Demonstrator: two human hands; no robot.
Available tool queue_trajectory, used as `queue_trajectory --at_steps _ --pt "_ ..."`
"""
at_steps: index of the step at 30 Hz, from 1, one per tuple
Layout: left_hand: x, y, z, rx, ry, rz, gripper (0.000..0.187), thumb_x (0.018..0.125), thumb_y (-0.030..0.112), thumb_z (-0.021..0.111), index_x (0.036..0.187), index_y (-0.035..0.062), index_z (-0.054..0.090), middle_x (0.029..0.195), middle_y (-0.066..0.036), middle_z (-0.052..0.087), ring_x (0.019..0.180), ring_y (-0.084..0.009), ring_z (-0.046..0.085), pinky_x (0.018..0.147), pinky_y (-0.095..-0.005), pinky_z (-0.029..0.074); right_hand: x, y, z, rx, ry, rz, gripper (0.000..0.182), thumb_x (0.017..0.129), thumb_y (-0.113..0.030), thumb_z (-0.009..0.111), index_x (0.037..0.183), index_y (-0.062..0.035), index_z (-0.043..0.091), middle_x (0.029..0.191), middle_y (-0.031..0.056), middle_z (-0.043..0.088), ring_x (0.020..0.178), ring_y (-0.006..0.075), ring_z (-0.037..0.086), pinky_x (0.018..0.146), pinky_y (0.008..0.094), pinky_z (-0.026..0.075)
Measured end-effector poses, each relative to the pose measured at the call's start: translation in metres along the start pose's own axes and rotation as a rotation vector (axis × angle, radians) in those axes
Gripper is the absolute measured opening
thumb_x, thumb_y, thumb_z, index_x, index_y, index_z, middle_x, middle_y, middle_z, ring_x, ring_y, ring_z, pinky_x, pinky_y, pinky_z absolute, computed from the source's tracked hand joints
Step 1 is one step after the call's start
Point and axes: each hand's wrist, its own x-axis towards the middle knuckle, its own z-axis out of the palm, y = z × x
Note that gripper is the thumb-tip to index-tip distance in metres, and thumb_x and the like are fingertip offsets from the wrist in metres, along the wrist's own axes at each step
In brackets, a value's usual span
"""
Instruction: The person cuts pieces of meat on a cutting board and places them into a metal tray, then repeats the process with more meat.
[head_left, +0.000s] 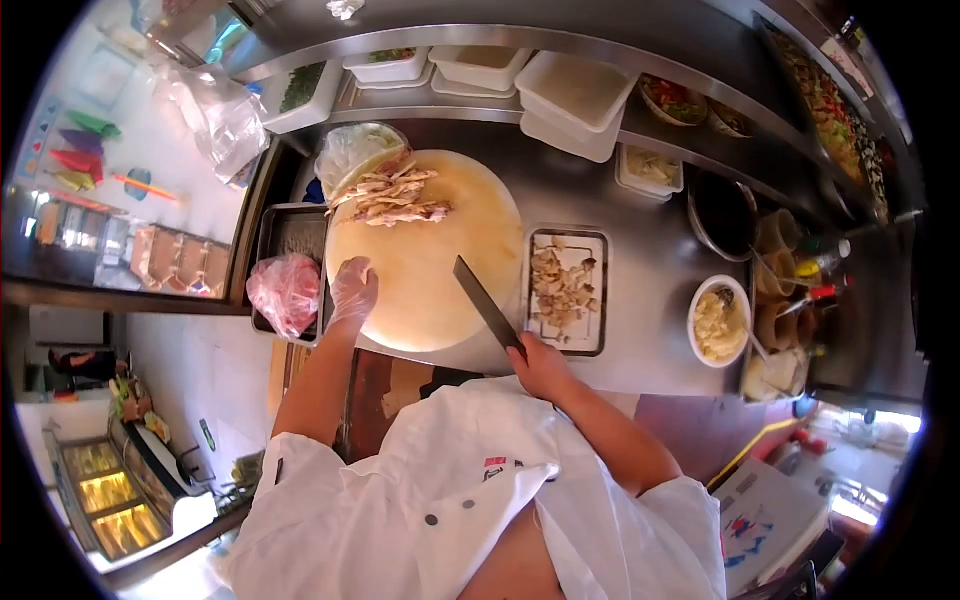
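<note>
My right hand (pixel 543 366) is closed round the handle of a kitchen knife (pixel 485 303). Its dark blade points up and left over the round cutting board (pixel 470 200). At the board's lower left edge is my left hand (pixel 355 290), in a thin clear plastic glove. Its fingers are loosely bent and slightly apart, with nothing seen in them. Strips of pale, brownish meat (pixel 395 195) lie in a pile at the upper left of the board. Against that pile rests a clear plastic bag (pixel 358 155). To the right, a metal tray (pixel 602 348) holds chopped pieces.
A pink-filled plastic bag (pixel 284 295) sits in a dark tray (pixel 290 225) left of the board. White containers (pixel 575 90) line the shelf behind. At right are a white bowl (pixel 692 320) of pale yellow paste and a dark pot (pixel 722 215). Bottles (pixel 822 262) stand beyond.
</note>
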Motion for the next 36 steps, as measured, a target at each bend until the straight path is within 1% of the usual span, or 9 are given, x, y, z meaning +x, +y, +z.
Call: queue_trajectory --at_steps 7,11,18,21,23,26,30,34,36 --pt "0.066 -0.041 0.008 -0.049 0.031 0.335 0.029 0.091 0.014 0.072 0.119 0.0069 0.066 0.110 -0.019 0.069 0.100 -0.0423 0.069 0.087 -0.0526 0.057 0.001 -0.076 0.062 0.060 0.239 0.233 0.029 0.107 -0.031 0.062 0.118 -0.0043 0.057 0.094 0.0301 0.074 0.090 0.0538 0.071 0.079 0.0628 0.056" --pt "0.070 -0.031 0.050 -0.175 -0.252 0.546 0.033 0.094 0.016 0.070 0.123 0.0049 0.062 0.114 -0.021 0.066 0.104 -0.0421 0.067 0.090 -0.0530 0.057 -0.023 -0.105 0.070 0.101 0.393 0.397 0.026 0.107 -0.030 0.065 0.115 -0.0056 0.059 0.089 0.0277 0.073 0.086 0.0542 0.070 0.073 0.0613 0.055" --pt "0.070 0.130 0.074 -0.069 -0.732 0.633 0.032 0.098 0.020 0.065 0.123 0.0005 0.063 0.119 -0.024 0.069 0.107 -0.0409 0.071 0.091 -0.0507 0.059 -0.056 -0.111 0.057 0.251 0.681 0.600 0.025 0.108 -0.026 0.064 0.104 -0.0018 0.060 0.077 0.0235 0.067 0.070 0.0477 0.068 0.062 0.0536 0.051" --pt "0.060 0.154 0.117 0.059 -0.748 0.448 0.029 0.102 0.019 0.058 0.120 -0.0027 0.067 0.105 -0.023 0.075 0.092 -0.0405 0.075 0.082 -0.0497 0.062 -0.056 -0.110 0.055 0.316 0.697 0.653 0.027 0.108 -0.028 0.065 0.106 -0.0011 0.061 0.077 0.0231 0.067 0.069 0.0447 0.068 0.062 0.0509 0.051" --pt "0.052 0.151 0.143 0.132 -0.665 0.632 0.028 0.103 0.018 0.054 0.113 -0.0040 0.069 0.096 -0.022 0.076 0.083 -0.0400 0.075 0.077 -0.0493 0.063 -0.052 -0.123 0.047 0.375 0.665 0.709 0.027 0.108 -0.028 0.065 0.107 -0.0010 0.061 0.077 0.0233 0.067 0.069 0.0435 0.068 0.063 0.0495 0.052" --pt "0.049 0.138 0.154 0.133 -0.645 0.777 0.026 0.102 0.014 0.053 0.108 -0.0018 0.073 0.094 -0.021 0.076 0.082 -0.0407 0.075 0.075 -0.0505 0.063 -0.053 -0.088 0.065 0.321 0.652 0.653 0.028 0.110 -0.031 0.065 0.116 -0.0041 0.064 0.073 0.0096 0.064 0.059 0.0205 0.065 0.052 0.0382 0.052" --pt "0.079 0.099 0.115 -0.131 -0.503 0.831 0.021 0.099 0.013 0.057 0.108 0.0057 0.074 0.091 -0.020 0.075 0.086 -0.0425 0.074 0.077 -0.0528 0.062 -0.048 -0.085 0.061 0.288 0.671 0.549 0.024 0.109 -0.029 0.065 0.112 -0.0057 0.062 0.070 0.0084 0.063 0.057 0.0198 0.063 0.054 0.0377 0.047" --pt "0.161 0.061 0.022 -0.260 -0.365 0.455 0.016 0.093 0.011 0.065 0.107 0.0130 0.074 0.095 -0.019 0.073 0.091 -0.0422 0.072 0.080 -0.0501 0.061 -0.042 -0.098 0.050 0.336 0.622 0.623 0.025 0.108 -0.026 0.065 0.107 -0.0020 0.060 0.077 0.0206 0.067 0.068 0.0372 0.067 0.065 0.0457 0.052" --pt "0.215 0.027 -0.023 -0.367 -0.291 0.193 0.018 0.093 0.012 0.072 0.111 0.0150 0.075 0.102 -0.017 0.075 0.095 -0.0370 0.073 0.082 -0.0449 0.060 -0.042 -0.093 0.055 0.349 0.607 0.631 0.024 0.108 -0.026 0.065 0.107 -0.0022 0.060 0.076 0.0206 0.067 0.068 0.0375 0.068 0.064 0.0461 0.052"
